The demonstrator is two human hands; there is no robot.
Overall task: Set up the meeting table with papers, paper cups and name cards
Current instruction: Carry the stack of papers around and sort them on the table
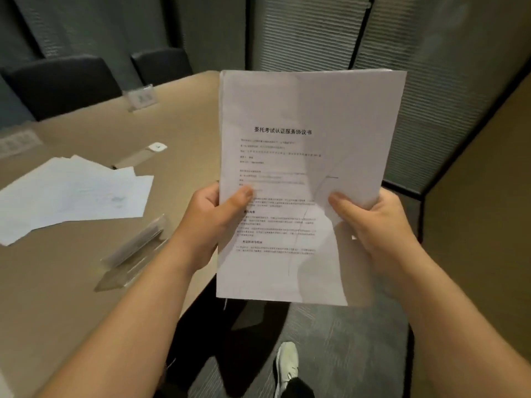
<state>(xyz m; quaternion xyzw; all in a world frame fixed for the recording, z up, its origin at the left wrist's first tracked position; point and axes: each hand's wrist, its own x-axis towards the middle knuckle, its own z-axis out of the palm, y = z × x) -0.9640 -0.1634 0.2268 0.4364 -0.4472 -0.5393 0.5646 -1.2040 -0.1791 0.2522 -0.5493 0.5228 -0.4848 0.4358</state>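
I hold a stack of printed white papers (304,156) upright in front of me, off the table's right end. My left hand (212,222) grips its lower left edge with the thumb on the front page. My right hand (373,222) grips the lower right edge the same way. Loose white sheets (71,196) lie fanned on the tan table (57,282) at the left. A clear acrylic name card holder (135,251) lies near the table's edge beside my left forearm. Another name card (142,97) stands at the far side.
Two dark chairs (63,81) stand behind the table's far side. A small white block with a tan strip (156,147) lies mid-table. A grey panel (17,143) is set in the table at the left. Blinds and a wooden panel (482,225) close off the right.
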